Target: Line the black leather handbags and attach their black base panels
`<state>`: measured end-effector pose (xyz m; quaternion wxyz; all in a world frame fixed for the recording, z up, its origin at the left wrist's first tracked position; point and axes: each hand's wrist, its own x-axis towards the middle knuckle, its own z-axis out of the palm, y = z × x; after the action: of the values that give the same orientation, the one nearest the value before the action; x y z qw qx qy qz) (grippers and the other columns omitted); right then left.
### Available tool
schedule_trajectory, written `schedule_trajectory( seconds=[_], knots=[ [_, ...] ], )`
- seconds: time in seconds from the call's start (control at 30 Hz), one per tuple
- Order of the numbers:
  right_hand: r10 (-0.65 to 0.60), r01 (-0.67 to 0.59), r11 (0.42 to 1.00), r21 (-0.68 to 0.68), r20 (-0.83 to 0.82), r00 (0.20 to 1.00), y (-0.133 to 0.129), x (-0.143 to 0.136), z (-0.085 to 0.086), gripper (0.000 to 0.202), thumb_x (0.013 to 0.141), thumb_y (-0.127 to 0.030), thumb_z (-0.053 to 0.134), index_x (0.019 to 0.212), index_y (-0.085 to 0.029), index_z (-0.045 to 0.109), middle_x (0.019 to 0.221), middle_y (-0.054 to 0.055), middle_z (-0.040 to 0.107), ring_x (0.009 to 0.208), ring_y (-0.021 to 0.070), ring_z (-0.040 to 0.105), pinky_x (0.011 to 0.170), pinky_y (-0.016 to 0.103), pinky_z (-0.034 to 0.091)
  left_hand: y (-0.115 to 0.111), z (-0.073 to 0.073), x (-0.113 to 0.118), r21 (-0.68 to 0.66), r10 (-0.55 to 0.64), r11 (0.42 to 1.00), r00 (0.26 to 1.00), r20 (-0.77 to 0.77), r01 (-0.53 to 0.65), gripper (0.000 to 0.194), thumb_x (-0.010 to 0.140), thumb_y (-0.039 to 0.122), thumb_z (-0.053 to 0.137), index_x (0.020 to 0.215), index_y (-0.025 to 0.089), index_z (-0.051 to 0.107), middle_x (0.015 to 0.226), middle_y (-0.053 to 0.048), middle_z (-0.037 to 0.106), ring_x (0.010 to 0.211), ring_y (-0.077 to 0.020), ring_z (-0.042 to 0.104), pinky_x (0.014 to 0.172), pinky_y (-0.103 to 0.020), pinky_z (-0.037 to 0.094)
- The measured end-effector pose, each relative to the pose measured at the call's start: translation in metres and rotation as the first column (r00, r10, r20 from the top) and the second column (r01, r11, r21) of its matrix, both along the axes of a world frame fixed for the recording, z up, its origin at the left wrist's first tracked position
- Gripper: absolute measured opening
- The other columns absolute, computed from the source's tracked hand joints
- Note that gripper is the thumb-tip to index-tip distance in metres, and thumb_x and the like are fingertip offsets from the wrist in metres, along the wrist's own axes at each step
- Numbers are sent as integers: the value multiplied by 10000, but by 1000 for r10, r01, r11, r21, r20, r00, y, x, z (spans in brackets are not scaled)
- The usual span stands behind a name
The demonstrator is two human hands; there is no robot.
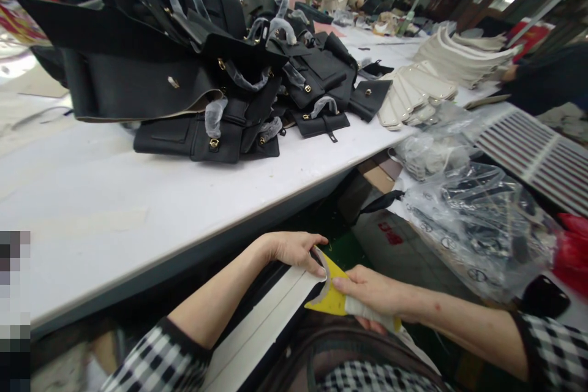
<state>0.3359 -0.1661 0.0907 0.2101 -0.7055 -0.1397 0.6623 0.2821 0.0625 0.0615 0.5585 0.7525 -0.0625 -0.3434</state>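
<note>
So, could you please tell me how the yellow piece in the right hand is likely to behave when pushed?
The yellow piece is probably fairly stiff, since it juts out from the right hand without visibly drooping. It looks thin, so it is likely light for its size. Being flat, it seems more apt to slide than roll.

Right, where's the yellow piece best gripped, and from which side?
Probably at what looks like its white wrap, from the right, near the right hand: the yellow piece narrows there, while its wider, hollow-curved edge faces the strip and left hand.
</note>
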Motion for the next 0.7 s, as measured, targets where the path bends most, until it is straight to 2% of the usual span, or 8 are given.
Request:
schedule_trajectory(
  seconds=[0.2,0.33,0.47,0.6,0.7],
  knots=[
    [1,-1,1000,11,56,998,2,-3,-6,516,933,-646,405,850,-164,568,490,0,582,315,100,493,296,156,379,2,-5,-2,-54,43,998,999,6,-43,1052,662,416,812,1509,83,283,1260,-163,645,1129,-317,610,933,-357,470],
    [14,-15,1000,25,48,999,4,-4,-6,517,928,-651,415,852,-163,569,492,0,580,318,102,501,296,153,381,2,-8,-3,-123,58,991,998,-21,-60,1175,647,402,830,1547,92,140,1177,-145,684,1071,-306,643,896,-346,482],
    [-78,79,997,-10,23,997,5,-14,-8,500,951,-626,378,824,-172,541,501,6,585,312,97,491,290,152,378,1,-10,-3,-170,47,984,996,-78,-60,1266,646,379,828,1553,124,-18,1207,-141,664,1039,-273,650,844,-328,497],
    [-136,135,991,-13,-3,991,3,-19,-16,507,948,-634,378,801,-175,535,480,7,581,307,112,498,283,169,392,0,-10,-5,-220,77,970,991,-111,-100,1299,648,367,830,1546,172,-89,1175,-119,665,938,-230,661,756,-298,500],
    [-145,145,989,15,-38,989,2,-19,-17,517,957,-622,367,777,-167,536,482,17,589,304,110,503,284,164,391,-2,-11,-8,-256,130,954,985,-111,-155,1328,641,342,843,1539,197,-124,1088,-92,677,870,-203,650,745,-300,490]
  ],
)
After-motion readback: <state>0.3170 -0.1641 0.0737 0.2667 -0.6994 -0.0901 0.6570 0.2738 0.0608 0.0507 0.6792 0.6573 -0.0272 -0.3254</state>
